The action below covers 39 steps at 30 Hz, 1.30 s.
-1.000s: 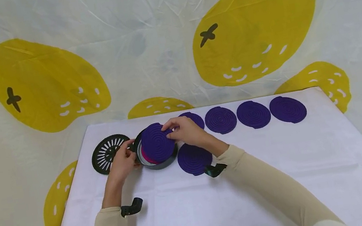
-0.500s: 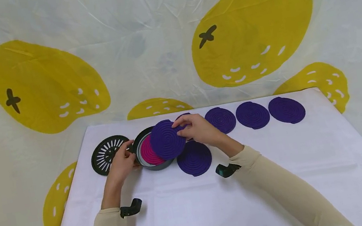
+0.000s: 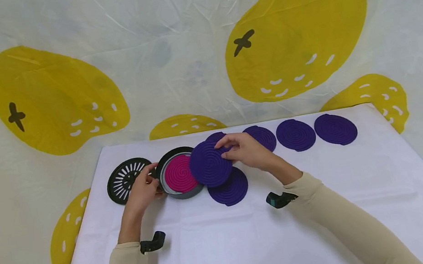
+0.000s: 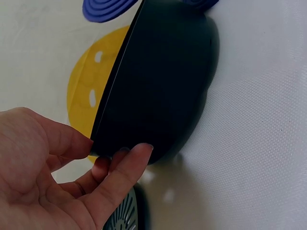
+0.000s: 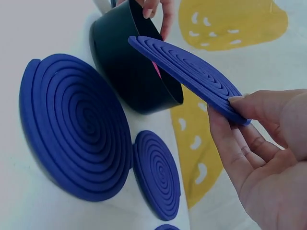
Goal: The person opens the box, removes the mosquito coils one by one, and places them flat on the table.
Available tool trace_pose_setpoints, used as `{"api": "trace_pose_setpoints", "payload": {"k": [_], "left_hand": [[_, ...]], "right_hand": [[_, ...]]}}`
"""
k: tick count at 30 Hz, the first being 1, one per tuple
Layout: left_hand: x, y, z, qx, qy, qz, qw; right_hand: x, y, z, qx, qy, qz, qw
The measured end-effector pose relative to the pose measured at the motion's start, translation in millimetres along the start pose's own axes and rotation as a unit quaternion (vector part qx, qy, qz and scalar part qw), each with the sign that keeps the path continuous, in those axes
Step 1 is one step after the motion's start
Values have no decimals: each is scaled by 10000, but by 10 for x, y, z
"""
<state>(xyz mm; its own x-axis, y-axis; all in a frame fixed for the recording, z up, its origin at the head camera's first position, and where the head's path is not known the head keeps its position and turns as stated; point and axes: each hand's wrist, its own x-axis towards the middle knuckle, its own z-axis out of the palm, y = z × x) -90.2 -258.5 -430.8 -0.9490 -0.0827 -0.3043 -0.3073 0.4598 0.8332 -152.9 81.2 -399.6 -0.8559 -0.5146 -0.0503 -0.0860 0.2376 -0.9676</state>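
My right hand [image 3: 248,150] pinches a round purple spiral coaster [image 3: 210,164] by its right edge, thumb on top and fingers beneath. The coaster is raised and tilted, just right of a dark round holder [image 3: 183,196]; in the right wrist view the held coaster [image 5: 192,72] overlaps the holder's rim. Inside the holder lies a pink spiral coaster [image 3: 180,174]. My left hand [image 3: 145,189] grips the holder's left side; in the left wrist view the thumb is at the rim and the fingers lie along the wall of the holder [image 4: 158,81].
A black slotted round lid [image 3: 119,186] lies left of the holder, partly behind my left hand. Along the table's back edge lie several purple coasters [image 3: 296,135], one partly hidden by my right hand. Another purple coaster [image 3: 231,192] lies in front, partly under the held one.
My right hand has moved right with the purple coaster, from over the holder to beside it, uncovering the pink coaster inside. My left hand stays on the holder.
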Motion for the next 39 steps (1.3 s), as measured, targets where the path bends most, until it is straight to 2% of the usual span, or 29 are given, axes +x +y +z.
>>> {"api": "trace_pose_setpoints", "payload": {"k": [9, 22, 39], "left_hand": [[7, -13, -3, -25, -37, 27, 10000], [-1, -7, -1, 13, -50, -69, 10000], [-3, -1, -2, -107, -89, -59, 9999]], "right_hand": [[-119, 98, -136, -348, 207, 61, 9992], [-299, 221, -331, -269, 210, 207, 9992], [-430, 357, -517, -181, 262, 475, 9984]]}}
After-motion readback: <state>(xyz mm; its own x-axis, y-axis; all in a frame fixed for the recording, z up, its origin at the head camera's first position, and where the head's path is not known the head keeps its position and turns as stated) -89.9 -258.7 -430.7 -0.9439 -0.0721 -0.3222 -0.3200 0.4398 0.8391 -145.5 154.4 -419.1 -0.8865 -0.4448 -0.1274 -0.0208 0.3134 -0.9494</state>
